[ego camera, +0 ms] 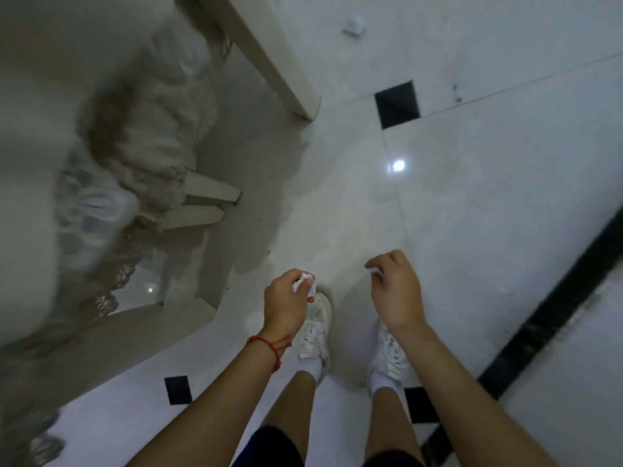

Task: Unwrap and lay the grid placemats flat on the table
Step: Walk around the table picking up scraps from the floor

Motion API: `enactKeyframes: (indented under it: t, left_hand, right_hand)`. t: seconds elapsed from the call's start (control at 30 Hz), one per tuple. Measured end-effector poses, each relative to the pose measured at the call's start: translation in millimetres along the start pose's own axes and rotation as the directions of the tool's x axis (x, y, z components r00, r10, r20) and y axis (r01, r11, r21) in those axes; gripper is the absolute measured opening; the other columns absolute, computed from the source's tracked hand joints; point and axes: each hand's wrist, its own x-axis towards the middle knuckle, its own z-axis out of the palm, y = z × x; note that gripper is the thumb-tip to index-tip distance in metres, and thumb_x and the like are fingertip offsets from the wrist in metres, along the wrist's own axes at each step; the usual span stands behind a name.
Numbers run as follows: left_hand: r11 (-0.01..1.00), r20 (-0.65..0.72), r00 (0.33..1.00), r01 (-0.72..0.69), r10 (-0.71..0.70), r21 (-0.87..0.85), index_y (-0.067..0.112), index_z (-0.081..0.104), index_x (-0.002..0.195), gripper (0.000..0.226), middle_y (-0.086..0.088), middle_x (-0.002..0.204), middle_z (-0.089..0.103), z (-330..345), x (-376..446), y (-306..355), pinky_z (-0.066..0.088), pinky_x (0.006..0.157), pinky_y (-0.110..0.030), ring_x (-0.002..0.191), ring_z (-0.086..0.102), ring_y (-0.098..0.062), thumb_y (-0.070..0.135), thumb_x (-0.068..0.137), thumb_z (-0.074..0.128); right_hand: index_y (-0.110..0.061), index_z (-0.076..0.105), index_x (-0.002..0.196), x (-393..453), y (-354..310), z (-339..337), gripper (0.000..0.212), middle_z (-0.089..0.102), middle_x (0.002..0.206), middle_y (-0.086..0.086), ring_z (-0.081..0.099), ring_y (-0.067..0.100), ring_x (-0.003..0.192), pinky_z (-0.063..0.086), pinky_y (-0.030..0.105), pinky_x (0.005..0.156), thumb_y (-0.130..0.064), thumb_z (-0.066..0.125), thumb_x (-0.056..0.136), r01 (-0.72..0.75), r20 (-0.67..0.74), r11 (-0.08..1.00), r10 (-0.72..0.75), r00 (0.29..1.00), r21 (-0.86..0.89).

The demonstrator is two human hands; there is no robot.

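Note:
I look straight down at the floor and my own feet. My left hand (pixel 286 298), with a red string at the wrist, pinches a small crumpled white scrap (pixel 303 284). My right hand (pixel 396 291) is curled and pinches another tiny white scrap (pixel 376 272) at its fingertips. Both hands hover above my white shoes. No grid placemat is plainly visible; the table (pixel 30 163) at the left is blurred, with a lace-edged cloth hanging from it.
White chair or table legs (pixel 209 192) stand at the left and a pale beam (pixel 269 62) slants at the top. The glossy white tiled floor (pixel 472 197) has small black squares and a black strip (pixel 539 325) at the right.

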Motion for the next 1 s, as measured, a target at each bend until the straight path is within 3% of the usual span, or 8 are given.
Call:
enactKeyframes:
  t: [0.1,0.27,0.37,0.5,0.67,0.77,0.87,1.0]
  left_hand:
    - [0.999,0.025,0.999,-0.043,0.044,-0.014,0.019,0.062,0.074,0.018,-0.001,0.068,0.063,-15.5,-45.5,46.2,0.051,0.067,-0.030,0.057,0.059,-0.003,0.012,0.089,0.055]
    - [0.991,0.087,0.988,-0.122,0.127,-0.060,0.028,0.058,0.062,0.030,0.005,0.059,0.061,-40.0,-117.1,130.0,0.052,0.071,-0.040,0.062,0.059,-0.020,0.012,0.088,0.056]
    - [0.977,0.094,0.975,-0.192,0.200,-0.092,0.030,0.058,0.059,0.027,0.008,0.053,0.061,-54.1,-150.3,180.1,0.051,0.065,-0.032,0.061,0.059,-0.021,0.018,0.083,0.056]
    - [0.949,0.115,0.946,-0.291,0.304,-0.118,0.027,0.055,0.062,0.035,0.002,0.061,0.059,-75.3,-179.3,242.6,0.044,0.054,-0.014,0.060,0.057,-0.021,0.005,0.088,0.054]
    - [0.921,0.132,0.913,-0.373,0.386,-0.111,0.024,0.058,0.068,0.028,0.005,0.064,0.059,-96.6,-184.6,308.4,0.044,0.054,-0.008,0.056,0.058,0.002,0.007,0.090,0.053]
    - [0.914,0.145,0.902,-0.400,0.406,-0.068,0.031,0.054,0.066,0.033,0.009,0.064,0.057,-106.1,-172.7,343.0,0.047,0.063,-0.020,0.060,0.056,-0.004,0.010,0.091,0.052]
    - [0.915,0.161,0.901,-0.403,0.402,-0.032,0.022,0.053,0.065,0.031,0.006,0.063,0.054,-115.1,-151.8,382.3,0.041,0.055,-0.005,0.061,0.051,-0.004,0.008,0.092,0.049]
    - [0.916,0.173,0.902,-0.402,0.396,-0.002,0.022,0.048,0.057,0.039,0.003,0.061,0.052,-123.8,-115.1,438.8,0.039,0.053,-0.001,0.060,0.048,-0.005,0.006,0.093,0.047]
  right_hand:
    - [-0.002,0.068,0.081,-30.2,-33.0,-65.8,0.016,0.060,0.089,0.019,0.062,0.035,0.079,0.032,0.015,0.066,0.010,0.057,0.077,-0.107,-0.052,0.991,0.112,0.992,0.075]
    - [-0.002,0.068,0.084,-68.8,-92.6,-173.0,0.012,0.061,0.093,0.018,0.061,0.032,0.085,0.034,0.016,0.072,0.005,0.058,0.081,-0.185,-0.140,0.974,0.203,0.969,0.132]
    - [-0.001,0.068,0.084,-84.4,-125.9,-232.3,0.012,0.061,0.094,0.019,0.061,0.030,0.085,0.034,0.016,0.073,0.006,0.058,0.080,-0.189,-0.217,0.970,0.219,0.951,0.150]
    - [0.000,0.068,0.086,-87.6,-162.9,-295.5,0.014,0.061,0.095,0.019,0.060,0.028,0.084,0.038,0.022,0.077,0.007,0.058,0.079,-0.200,-0.325,0.955,0.264,0.908,0.218]
    - [-0.002,0.068,0.089,-65.4,-200.2,-350.7,0.015,0.058,0.093,0.009,0.056,0.018,0.083,0.040,0.023,0.078,0.006,0.058,0.080,-0.204,-0.355,0.930,0.310,0.882,0.306]
    - [-0.003,0.068,0.089,-37.6,-214.5,-379.1,0.014,0.058,0.093,0.008,0.056,0.018,0.084,0.040,0.023,0.079,0.005,0.059,0.081,-0.207,-0.367,0.923,0.324,0.872,0.324]
    - [-0.004,0.068,0.090,1.4,-229.0,-412.4,0.014,0.058,0.091,0.006,0.056,0.017,0.084,0.039,0.022,0.079,0.003,0.060,0.081,-0.222,-0.373,0.922,0.336,0.865,0.316]
    - [-0.002,0.068,0.090,55.5,-240.9,-464.2,0.014,0.059,0.092,0.007,0.055,0.017,0.085,0.037,0.020,0.079,0.004,0.060,0.080,-0.251,-0.373,0.928,0.345,0.861,0.276]
